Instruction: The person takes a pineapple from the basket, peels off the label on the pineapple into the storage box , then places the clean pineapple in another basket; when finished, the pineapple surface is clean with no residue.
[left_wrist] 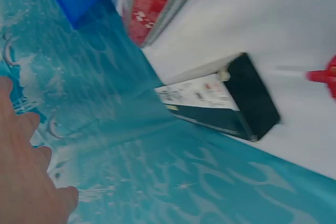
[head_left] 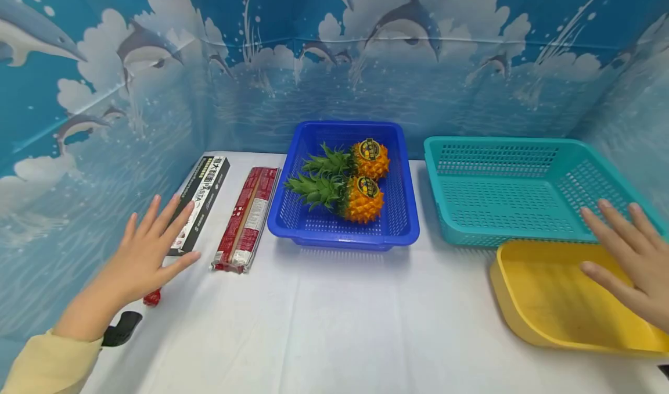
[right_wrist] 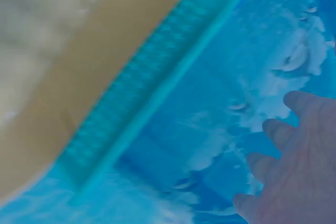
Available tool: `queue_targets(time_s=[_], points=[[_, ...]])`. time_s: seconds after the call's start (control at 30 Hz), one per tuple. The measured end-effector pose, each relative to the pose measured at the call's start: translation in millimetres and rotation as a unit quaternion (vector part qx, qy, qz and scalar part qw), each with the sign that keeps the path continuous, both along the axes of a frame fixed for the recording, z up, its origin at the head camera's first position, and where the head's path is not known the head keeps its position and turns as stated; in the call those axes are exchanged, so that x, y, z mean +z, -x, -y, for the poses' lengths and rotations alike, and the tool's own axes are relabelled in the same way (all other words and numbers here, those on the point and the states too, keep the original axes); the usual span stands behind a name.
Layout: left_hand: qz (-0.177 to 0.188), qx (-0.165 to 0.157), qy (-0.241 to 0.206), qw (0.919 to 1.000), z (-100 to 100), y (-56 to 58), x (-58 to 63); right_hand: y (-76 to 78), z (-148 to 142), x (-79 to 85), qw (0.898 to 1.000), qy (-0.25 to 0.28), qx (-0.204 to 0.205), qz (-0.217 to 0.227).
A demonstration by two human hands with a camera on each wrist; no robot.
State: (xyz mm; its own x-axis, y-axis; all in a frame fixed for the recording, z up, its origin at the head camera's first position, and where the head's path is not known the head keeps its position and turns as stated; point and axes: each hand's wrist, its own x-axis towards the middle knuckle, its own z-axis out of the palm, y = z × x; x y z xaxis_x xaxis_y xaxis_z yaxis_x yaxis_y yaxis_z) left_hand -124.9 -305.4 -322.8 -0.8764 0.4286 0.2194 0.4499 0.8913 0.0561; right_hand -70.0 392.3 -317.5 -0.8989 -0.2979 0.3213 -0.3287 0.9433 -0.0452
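Observation:
My left hand is held up with its fingers spread, holding nothing, near a black and white pasta box. The same box lies below that hand in the left wrist view. Beside it lie long packets in red and clear wrapping. My right hand, fingers straight and apart, hovers over a yellow bin and the front right of a teal basket. Two small orange pineapples with green crowns, one in front and one behind, lie in a blue basket.
A small red object, partly hidden, lies below my left wrist, with a black curved piece near the sleeve. White cloth covers the table. A dolphin-print curtain walls the back and both sides.

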Motion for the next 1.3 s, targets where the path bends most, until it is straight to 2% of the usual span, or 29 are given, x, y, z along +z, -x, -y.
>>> queue_targets(time_s=[0.27, 0.37, 0.43, 0.57, 0.73, 0.8, 0.9, 0.97, 1.03, 1.13, 1.23, 1.3], points=[[-0.004, -0.050, -0.012, 0.9987, -34.1, 9.6, 37.6, -13.7, 43.7, 42.9, 0.999, -0.006, 0.043, -0.008], [-0.002, -0.077, -0.026, 0.9967, -51.2, 13.1, 46.9, -22.6, 68.7, 49.1, 0.998, 0.011, 0.066, 0.001], [-0.002, -0.096, -0.036, 0.9947, -62.2, 15.7, 49.2, -29.0, 86.5, 46.3, 0.996, 0.037, 0.081, 0.016], [-0.001, -0.130, -0.061, 0.9897, -80.5, 23.2, 48.4, -38.8, 121.5, 28.3, 0.987, 0.108, 0.099, 0.064], [0.006, -0.158, -0.095, 0.9828, -98.1, 39.2, 45.4, -38.8, 152.2, -13.0, 0.969, 0.164, 0.114, 0.144], [0.013, -0.169, -0.110, 0.9794, -104.1, 46.4, 44.2, -34.9, 159.4, -31.5, 0.957, 0.181, 0.134, 0.181], [0.034, -0.181, -0.135, 0.9736, -110.5, 55.5, 44.4, -25.8, 165.6, -55.0, 0.932, 0.218, 0.175, 0.230], [0.049, -0.184, -0.155, 0.9695, -112.3, 60.3, 44.3, -18.4, 167.5, -66.0, 0.915, 0.241, 0.203, 0.252], [0.069, -0.181, -0.179, 0.9646, -112.0, 62.8, 44.3, -11.9, 168.6, -74.1, 0.903, 0.255, 0.224, 0.265], [0.080, -0.174, -0.218, 0.9569, -109.2, 65.0, 40.8, -5.1, 170.5, -84.2, 0.892, 0.253, 0.239, 0.289], [0.082, -0.177, -0.250, 0.9483, -110.1, 70.3, 37.1, -5.7, 173.1, -93.0, 0.892, 0.209, 0.233, 0.326], [0.090, -0.181, -0.269, 0.9415, -115.0, 78.6, 36.8, -9.1, 174.9, -97.8, 0.894, 0.180, 0.225, 0.343]])
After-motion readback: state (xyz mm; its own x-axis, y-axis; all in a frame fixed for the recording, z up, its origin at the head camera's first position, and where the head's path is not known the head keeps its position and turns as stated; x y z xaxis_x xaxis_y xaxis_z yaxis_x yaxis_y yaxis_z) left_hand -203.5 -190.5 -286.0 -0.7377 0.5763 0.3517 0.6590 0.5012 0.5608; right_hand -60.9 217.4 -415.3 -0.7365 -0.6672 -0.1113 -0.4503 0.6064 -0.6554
